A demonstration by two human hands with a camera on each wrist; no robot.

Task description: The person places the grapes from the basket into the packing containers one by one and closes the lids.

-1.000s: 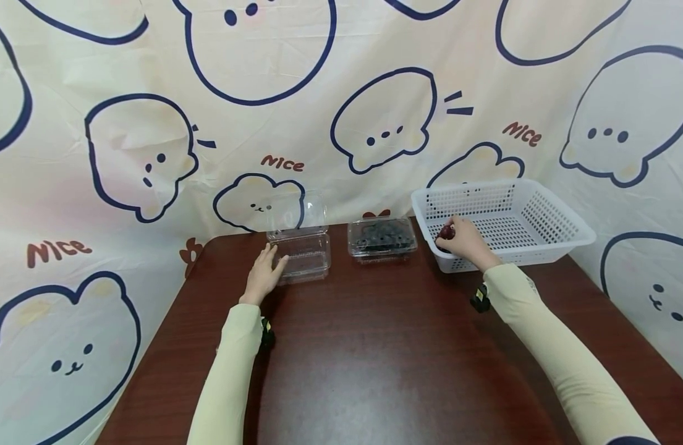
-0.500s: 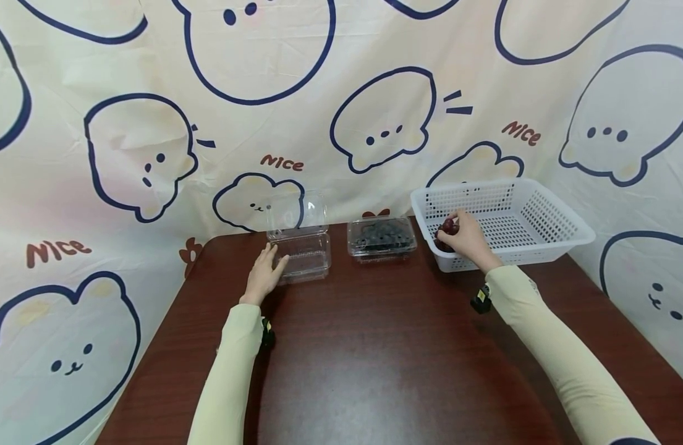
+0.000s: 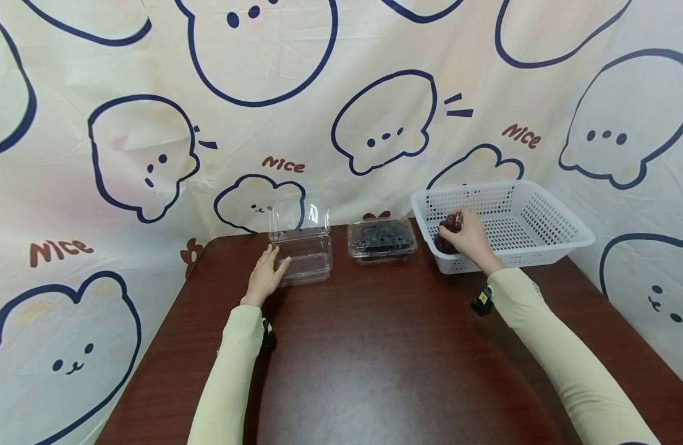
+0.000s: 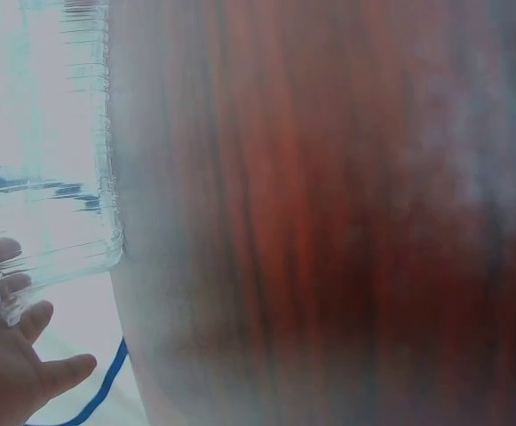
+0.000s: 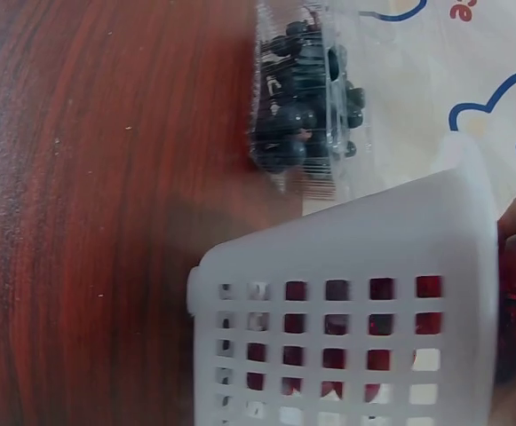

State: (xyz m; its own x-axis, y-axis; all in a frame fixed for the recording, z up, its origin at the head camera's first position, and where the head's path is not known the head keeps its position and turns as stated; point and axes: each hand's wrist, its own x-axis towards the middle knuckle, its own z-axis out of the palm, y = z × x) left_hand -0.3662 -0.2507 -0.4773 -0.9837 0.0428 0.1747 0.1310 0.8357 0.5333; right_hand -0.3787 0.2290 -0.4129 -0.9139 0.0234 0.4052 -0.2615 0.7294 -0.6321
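Observation:
Dark red grapes (image 3: 444,243) in a bunch hang from my right hand (image 3: 475,240), whose thumb and fingers pinch them at the left end of a white plastic basket (image 3: 547,250). Through the basket's holes in the right wrist view, red grapes (image 5: 334,357) show low behind the wall. At the left, my left hand (image 3: 261,277) rests against the side of a clear plastic clamshell box (image 3: 310,264) with its lid standing up. Its fingers are spread and fairly straight, with the fingertips (image 4: 37,318) right at the box wall. Nothing shows inside that box.
Between the open box and the basket stands a closed clear box (image 3: 382,237) of dark grapes. A dark red-brown wooden table (image 3: 363,358) carries everything. Behind it hangs a cream cloth (image 3: 319,136) printed with cartoon outlines.
My right hand has lifted the red grapes slightly, so more of the bunch shows above the basket's rim. The left hand stays at the open box.

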